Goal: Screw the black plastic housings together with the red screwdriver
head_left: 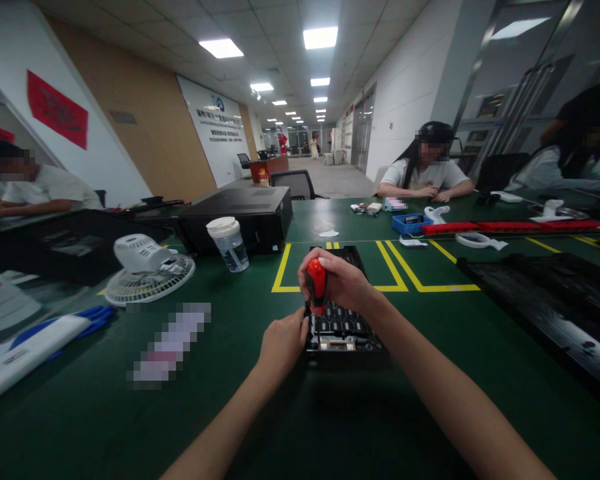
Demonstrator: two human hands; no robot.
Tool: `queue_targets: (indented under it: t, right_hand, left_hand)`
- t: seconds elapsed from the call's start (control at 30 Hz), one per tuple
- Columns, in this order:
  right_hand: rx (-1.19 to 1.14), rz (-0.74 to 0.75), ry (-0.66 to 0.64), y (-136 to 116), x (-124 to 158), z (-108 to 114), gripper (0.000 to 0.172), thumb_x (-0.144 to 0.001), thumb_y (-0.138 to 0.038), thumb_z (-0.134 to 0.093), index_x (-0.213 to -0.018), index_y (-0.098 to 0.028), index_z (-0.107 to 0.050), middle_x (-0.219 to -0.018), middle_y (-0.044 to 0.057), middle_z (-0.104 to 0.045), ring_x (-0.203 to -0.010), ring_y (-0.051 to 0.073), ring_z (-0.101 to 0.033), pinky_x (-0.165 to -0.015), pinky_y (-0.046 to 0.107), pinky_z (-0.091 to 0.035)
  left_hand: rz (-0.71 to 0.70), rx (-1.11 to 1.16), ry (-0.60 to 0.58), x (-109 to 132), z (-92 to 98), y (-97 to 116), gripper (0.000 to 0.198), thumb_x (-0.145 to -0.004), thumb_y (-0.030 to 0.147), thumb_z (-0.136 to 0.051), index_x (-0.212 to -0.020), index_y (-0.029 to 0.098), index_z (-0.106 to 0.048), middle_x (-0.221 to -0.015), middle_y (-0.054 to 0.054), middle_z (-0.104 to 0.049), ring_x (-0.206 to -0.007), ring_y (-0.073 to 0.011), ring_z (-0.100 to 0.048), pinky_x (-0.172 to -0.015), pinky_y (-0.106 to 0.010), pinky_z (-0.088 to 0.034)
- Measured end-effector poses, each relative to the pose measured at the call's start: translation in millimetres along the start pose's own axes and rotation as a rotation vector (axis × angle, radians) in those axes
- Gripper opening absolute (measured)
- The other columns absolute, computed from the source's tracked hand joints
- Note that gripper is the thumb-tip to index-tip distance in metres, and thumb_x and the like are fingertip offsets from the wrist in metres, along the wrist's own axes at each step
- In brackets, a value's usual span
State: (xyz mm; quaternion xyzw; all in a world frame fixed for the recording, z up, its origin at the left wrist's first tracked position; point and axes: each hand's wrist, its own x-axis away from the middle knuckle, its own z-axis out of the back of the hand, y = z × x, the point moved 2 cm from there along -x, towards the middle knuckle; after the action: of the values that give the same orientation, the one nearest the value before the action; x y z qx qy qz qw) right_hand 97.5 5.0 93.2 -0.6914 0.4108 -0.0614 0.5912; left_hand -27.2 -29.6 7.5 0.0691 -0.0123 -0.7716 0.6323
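Head view: curling right hand (341,277) around red screwdriver (317,277) above black device (344,320), resting left hand (283,339) at left edge with unclear grip.

- Left: a sloping-looking white wall (93,163) bears a red rectangular paper sheet (57,109); beyond it, a tan wood-like wall (130,100).
- Farther left: a white sign panel (215,133) with dark lettering and a blue emblem.
- Right: a plain white wall (405,73); nearer, dark glass doors (510,80) with metal frames.
- Overhead: a grey tiled ceiling (280,23) with lit rectangular white panels (320,38).
- Far: a pale grey floor (325,175), a reddish-brown desk (277,167) and a black mesh-backed chair (293,181).
- Near: a green tabletop (240,427).
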Motion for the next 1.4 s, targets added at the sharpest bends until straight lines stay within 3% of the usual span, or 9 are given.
queue_targets:
  t: [0.47, 0.9, 1.4]
  right_hand:
    - [0.016, -0.004, 0.008, -2.2, 0.3, 1.2, 0.019, -0.081, -0.032, -0.044, -0.089, -0.015, -0.048, -0.080, 0.003, -0.057, -0.060, 0.012, -0.055, -0.054, 0.026, -0.046]
    - [0.048, -0.003, 0.002, -4.7, 3.3, 0.9, 0.016, -0.085, -0.027, -0.042, -0.092, -0.015, -0.048, -0.085, 0.004, -0.057, -0.064, 0.012, -0.057, -0.057, 0.025, -0.047]
    - [0.074, 0.015, 0.000, -5.4, 3.5, 2.2, 0.012, -0.086, -0.024, -0.040, -0.091, -0.015, -0.048, -0.085, 0.004, -0.056, -0.064, 0.011, -0.057, -0.060, 0.026, -0.047]
  left_hand:
    - [0.000, 0.020, -0.015, 0.5, 2.2, 1.5, 0.032, -0.090, 0.031, -0.027, -0.110, 0.022, -0.050, -0.094, -0.005, -0.065, -0.082, -0.0162, -0.061, -0.069, -0.025, -0.041]
    - [-0.043, 0.010, 0.042, -0.8, -3.8, -2.6, 0.031, -0.090, 0.031, -0.028, -0.109, 0.022, -0.050, -0.090, -0.005, -0.066, -0.077, -0.0167, -0.062, -0.064, -0.025, -0.040]
    - [-0.009, 0.011, 0.009, -1.4, -2.3, -1.1, 0.030, -0.090, 0.032, -0.029, -0.108, 0.022, -0.050, -0.088, -0.005, -0.065, -0.076, -0.0159, -0.062, -0.066, -0.024, -0.040]
